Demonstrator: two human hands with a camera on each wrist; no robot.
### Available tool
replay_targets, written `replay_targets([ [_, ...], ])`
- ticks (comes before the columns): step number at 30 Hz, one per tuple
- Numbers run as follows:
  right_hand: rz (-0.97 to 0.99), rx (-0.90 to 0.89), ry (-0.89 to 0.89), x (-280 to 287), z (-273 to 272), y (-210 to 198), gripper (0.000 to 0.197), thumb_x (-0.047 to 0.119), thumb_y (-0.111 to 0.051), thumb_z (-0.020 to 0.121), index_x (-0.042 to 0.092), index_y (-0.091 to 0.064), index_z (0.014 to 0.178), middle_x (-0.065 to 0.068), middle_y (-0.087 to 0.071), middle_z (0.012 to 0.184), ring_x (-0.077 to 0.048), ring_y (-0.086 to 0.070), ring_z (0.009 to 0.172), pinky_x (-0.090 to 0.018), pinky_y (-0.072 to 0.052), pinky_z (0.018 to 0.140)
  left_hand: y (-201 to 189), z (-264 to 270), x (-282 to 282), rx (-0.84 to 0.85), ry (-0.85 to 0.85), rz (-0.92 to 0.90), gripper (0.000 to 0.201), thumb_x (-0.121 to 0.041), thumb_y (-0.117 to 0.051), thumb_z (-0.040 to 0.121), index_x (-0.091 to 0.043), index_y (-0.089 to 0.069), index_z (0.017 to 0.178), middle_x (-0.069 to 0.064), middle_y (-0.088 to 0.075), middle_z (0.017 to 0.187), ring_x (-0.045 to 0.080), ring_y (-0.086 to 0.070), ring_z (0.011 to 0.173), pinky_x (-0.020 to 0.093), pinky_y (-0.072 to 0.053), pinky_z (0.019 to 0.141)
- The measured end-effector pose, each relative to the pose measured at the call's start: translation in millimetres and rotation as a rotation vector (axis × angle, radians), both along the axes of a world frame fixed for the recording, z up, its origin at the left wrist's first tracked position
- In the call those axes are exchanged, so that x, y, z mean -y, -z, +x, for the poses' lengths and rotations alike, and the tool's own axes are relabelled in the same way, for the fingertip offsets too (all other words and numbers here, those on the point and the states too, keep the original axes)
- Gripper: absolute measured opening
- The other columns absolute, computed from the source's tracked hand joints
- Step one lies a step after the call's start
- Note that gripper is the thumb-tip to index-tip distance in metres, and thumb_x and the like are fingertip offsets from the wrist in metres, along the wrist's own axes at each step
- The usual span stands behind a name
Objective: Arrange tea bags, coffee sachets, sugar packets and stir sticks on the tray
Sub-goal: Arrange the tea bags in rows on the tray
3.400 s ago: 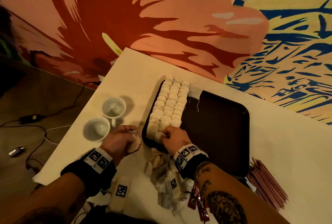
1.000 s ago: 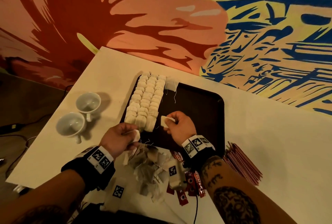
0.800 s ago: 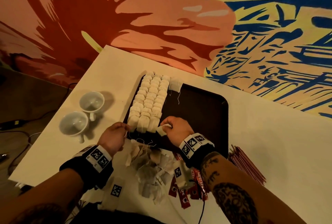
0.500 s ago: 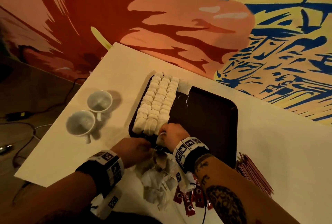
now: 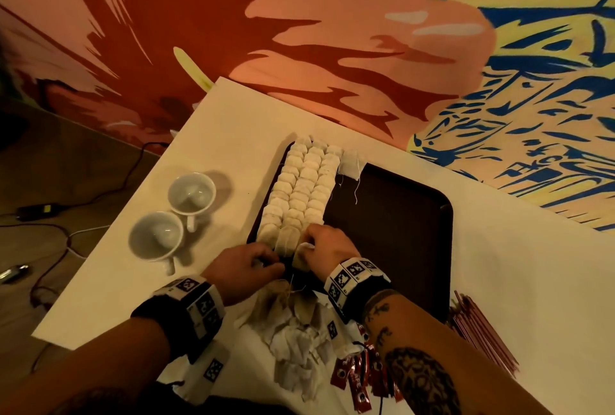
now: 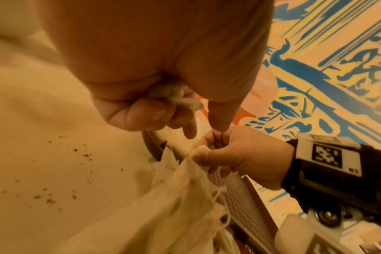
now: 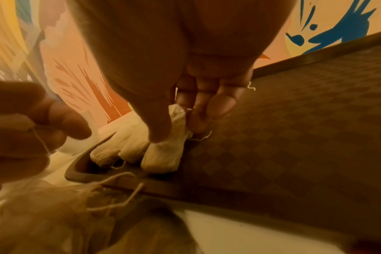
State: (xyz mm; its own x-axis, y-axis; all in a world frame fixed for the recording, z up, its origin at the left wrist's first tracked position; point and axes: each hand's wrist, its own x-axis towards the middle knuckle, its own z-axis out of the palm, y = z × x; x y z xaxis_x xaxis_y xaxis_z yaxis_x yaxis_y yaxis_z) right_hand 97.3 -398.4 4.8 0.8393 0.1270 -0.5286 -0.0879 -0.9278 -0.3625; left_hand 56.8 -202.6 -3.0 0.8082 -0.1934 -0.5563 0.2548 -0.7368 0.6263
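Pinching a tea bag [image 7: 177, 120] at the dark tray's [image 5: 399, 231] near edge, right hand [image 5: 327, 246]; only the left-wrist view shows left hand [image 5: 243, 264] clenching a crumpled tea bag [image 6: 174, 93]. Three tea-bag rows [image 5: 303, 188] fill the tray's left side.

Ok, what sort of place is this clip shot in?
Probably a café or a hospitality practice setup, though I can't be sure: a painted mural wall, a white table with two cups, and a dark serving tray lined with tea bags.

Painted mural wall [image 5: 299, 31] — white table [image 5: 532, 281].
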Motion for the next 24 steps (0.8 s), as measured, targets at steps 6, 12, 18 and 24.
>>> replay_targets([
  [6,-0.004,0.02,0.009,0.2,0.8,5.8,0.008,0.028,-0.061,0.094,0.023,-0.061,0.101,0.0,-0.061,0.109,-0.021,-0.059,0.099,-0.034,-0.051,0.082,-6.6,6.5,4.9,-0.278,-0.539,-0.486,0.027,-0.009,-0.046,0.082,-0.005,-0.065,0.101,0.003,-0.049,0.065,0.013,-0.04,0.049,0.026,-0.031,0.047],
  [12,0.033,0.096,0.103,2.2,4.8,5.8,0.03,0.036,-0.068,0.089,0.024,-0.058,0.114,0.002,-0.054,0.118,-0.019,-0.058,0.107,-0.036,-0.052,0.091,-13.5,7.2,8.5,-0.186,-0.593,-0.542,0.017,-0.002,-0.055,0.095,-0.009,-0.063,0.108,0.012,-0.061,0.084,0.02,-0.058,0.07,0.036,-0.057,0.066],
  [18,0.332,0.162,0.174,0.7,-7.3,-9.4,0.026,0.045,-0.066,0.091,0.028,-0.065,0.111,0.009,-0.063,0.108,-0.006,-0.062,0.093,-0.025,-0.053,0.085,-11.5,4.8,15.7,-0.123,-0.682,-0.608,0.031,0.006,-0.069,0.084,-0.014,-0.063,0.108,0.01,-0.071,0.1,0.024,-0.069,0.084,0.038,-0.061,0.076],
  [24,0.646,0.132,0.173,-8.8,-34.8,-18.1,0.015,0.037,-0.076,0.086,0.03,-0.072,0.099,0.011,-0.072,0.094,0.001,-0.063,0.079,-0.02,-0.053,0.076,-17.4,-6.1,22.4,-0.014,-0.658,-0.572,0.039,-0.001,-0.079,0.076,-0.025,-0.066,0.104,0.01,-0.074,0.103,0.021,-0.071,0.088,0.038,-0.058,0.081],
])
